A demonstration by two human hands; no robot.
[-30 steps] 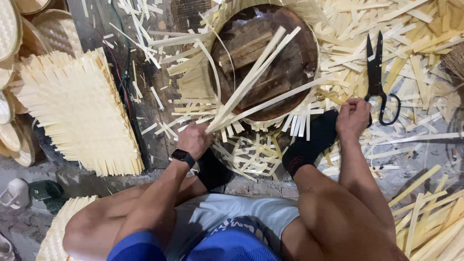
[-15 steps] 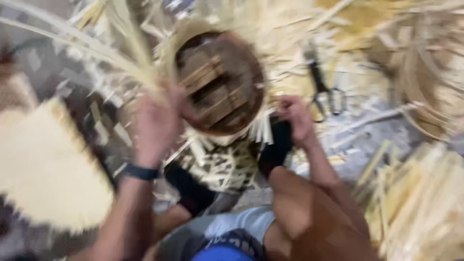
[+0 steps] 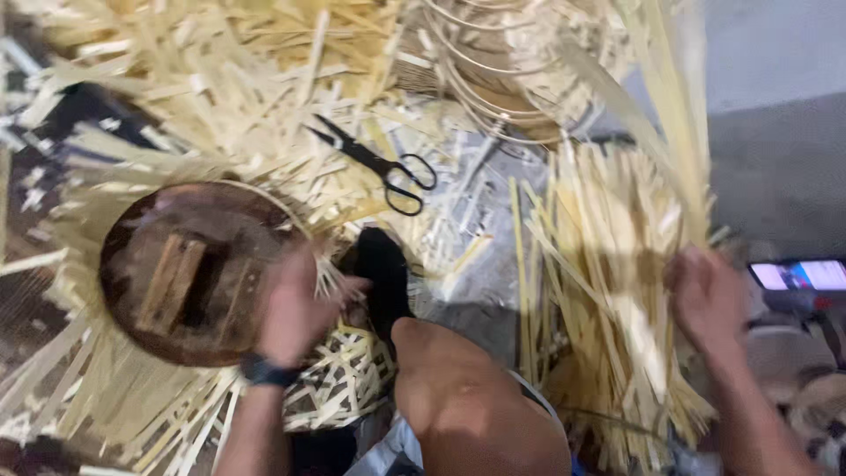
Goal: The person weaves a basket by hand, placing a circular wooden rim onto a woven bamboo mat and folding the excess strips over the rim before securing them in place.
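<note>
Bamboo strips [image 3: 608, 291] are spread in pale heaps over a dark floor [image 3: 775, 167], and a bundle of them is gripped by the right hand [image 3: 709, 300] at the right side. The left hand [image 3: 295, 308] is laid against the rim of a round wooden mould [image 3: 189, 269]; whether it is closed cannot be told. Black scissors [image 3: 379, 165] are seen lying among the strips behind the mould.
</note>
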